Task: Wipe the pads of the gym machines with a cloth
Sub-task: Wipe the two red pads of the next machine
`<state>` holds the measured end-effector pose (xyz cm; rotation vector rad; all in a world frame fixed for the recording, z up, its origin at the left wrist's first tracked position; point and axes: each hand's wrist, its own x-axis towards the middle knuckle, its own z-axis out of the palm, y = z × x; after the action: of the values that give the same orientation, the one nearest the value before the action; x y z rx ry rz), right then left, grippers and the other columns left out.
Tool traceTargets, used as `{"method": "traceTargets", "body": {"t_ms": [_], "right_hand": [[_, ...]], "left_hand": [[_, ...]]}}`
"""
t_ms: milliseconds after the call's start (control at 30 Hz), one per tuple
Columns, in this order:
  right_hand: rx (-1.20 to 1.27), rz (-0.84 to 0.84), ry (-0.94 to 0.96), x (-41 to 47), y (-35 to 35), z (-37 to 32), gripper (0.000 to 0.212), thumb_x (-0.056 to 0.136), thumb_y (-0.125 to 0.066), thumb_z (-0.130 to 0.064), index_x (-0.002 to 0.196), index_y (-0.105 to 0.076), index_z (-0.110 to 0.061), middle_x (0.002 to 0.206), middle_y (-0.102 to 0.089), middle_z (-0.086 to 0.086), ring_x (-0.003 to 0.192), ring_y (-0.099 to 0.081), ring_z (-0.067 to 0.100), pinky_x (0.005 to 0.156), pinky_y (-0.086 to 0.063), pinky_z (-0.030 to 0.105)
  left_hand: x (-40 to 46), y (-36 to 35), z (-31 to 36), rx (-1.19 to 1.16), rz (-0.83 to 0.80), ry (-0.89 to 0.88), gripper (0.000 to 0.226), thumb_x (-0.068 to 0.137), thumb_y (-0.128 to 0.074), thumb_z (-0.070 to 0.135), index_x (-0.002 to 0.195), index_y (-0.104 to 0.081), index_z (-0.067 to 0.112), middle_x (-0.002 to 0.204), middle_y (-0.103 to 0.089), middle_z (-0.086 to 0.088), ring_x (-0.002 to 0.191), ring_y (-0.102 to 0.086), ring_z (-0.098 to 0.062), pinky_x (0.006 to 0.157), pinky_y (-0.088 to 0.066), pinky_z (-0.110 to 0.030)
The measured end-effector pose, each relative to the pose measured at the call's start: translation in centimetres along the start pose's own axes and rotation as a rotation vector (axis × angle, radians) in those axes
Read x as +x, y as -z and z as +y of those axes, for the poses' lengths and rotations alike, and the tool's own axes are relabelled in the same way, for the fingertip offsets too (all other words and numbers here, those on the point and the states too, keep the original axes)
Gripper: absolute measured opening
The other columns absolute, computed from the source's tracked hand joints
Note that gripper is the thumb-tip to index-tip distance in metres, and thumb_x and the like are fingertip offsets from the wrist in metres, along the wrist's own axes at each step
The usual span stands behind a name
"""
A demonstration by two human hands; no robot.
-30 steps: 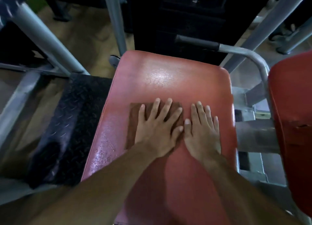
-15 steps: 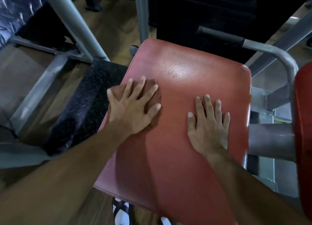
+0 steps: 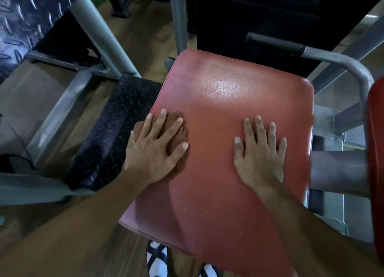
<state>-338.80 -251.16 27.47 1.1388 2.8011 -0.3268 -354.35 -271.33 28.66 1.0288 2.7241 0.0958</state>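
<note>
Since a second ago my left hand (image 3: 154, 150) has slid the brown cloth (image 3: 180, 129) from pad centre to the red pad's (image 3: 239, 93) left edge; fingers straight, pressing it flat. Right hand (image 3: 259, 154) flat and open on the pad, well apart.

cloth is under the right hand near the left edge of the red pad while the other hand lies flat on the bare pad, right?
Not quite. The head view shows the cloth under the left hand, not the right. The rest holds: it sits near the left edge of the red pad, and the other hand, the right hand, lies flat on the bare pad.
</note>
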Motion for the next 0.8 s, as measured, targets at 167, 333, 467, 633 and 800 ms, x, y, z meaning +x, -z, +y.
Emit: {"method": "traceTargets", "body": {"t_ms": [167,333,467,633,800], "right_hand": [[0.1,-0.008,0.026,-0.1,0.3,0.4,0.06,0.101,-0.022,-0.052,0.158,-0.015,-0.032,0.168,-0.005,-0.006,0.154,0.004,0.025,0.122,0.002,0.051],[0.558,0.077,-0.032,-1.2,2.4,1.4,0.046,0.105,-0.03,-0.044,0.149,-0.039,-0.034,0.161,-0.03,-0.011,0.15,-0.022,0.012,0.123,-0.018,0.045],[0.647,0.234,-0.062,-2.8,3.4,1.5,0.049,0.101,-0.024,-0.05,0.14,-0.047,-0.032,0.149,-0.047,-0.008,0.139,-0.04,0.013,0.116,-0.033,0.046],[0.299,0.148,0.162,-3.2,2.5,-2.4,0.056,0.097,-0.031,-0.039,0.15,-0.037,-0.023,0.159,-0.032,0.003,0.15,-0.022,0.026,0.122,-0.018,0.047],[0.051,-0.078,0.228,-3.3,-0.7,-4.2,0.056,0.101,-0.017,-0.06,0.154,-0.002,-0.048,0.167,0.012,-0.005,0.153,0.015,0.024,0.122,0.006,0.055]], "left_hand": [[-0.3,-0.3,2.6,0.028,-0.003,-0.01,0.067,0.089,-0.009,0.075,0.151,0.005,0.052,0.165,0.014,0.01,0.153,0.01,-0.024,0.118,-0.002,-0.062],[-1.0,-1.4,11.6,-0.027,-0.071,-0.163,0.061,0.095,-0.02,0.068,0.151,-0.002,0.053,0.165,0.013,0.013,0.152,0.014,-0.022,0.115,0.011,-0.062],[1.3,-0.8,15.3,-0.479,-0.144,-0.184,0.046,0.102,-0.036,0.042,0.148,-0.036,0.043,0.164,-0.017,0.013,0.152,-0.006,-0.013,0.119,0.01,-0.05],[2.1,2.3,11.0,-1.306,0.11,-0.054,0.026,0.092,-0.053,0.021,0.114,-0.066,0.026,0.108,-0.068,0.007,0.095,-0.059,-0.002,0.092,-0.044,-0.018],[2.0,-0.7,2.2,-0.436,0.092,-0.184,0.059,0.099,-0.031,0.048,0.15,-0.039,0.02,0.16,-0.031,0.0,0.149,-0.023,-0.021,0.122,-0.016,-0.039]]}}
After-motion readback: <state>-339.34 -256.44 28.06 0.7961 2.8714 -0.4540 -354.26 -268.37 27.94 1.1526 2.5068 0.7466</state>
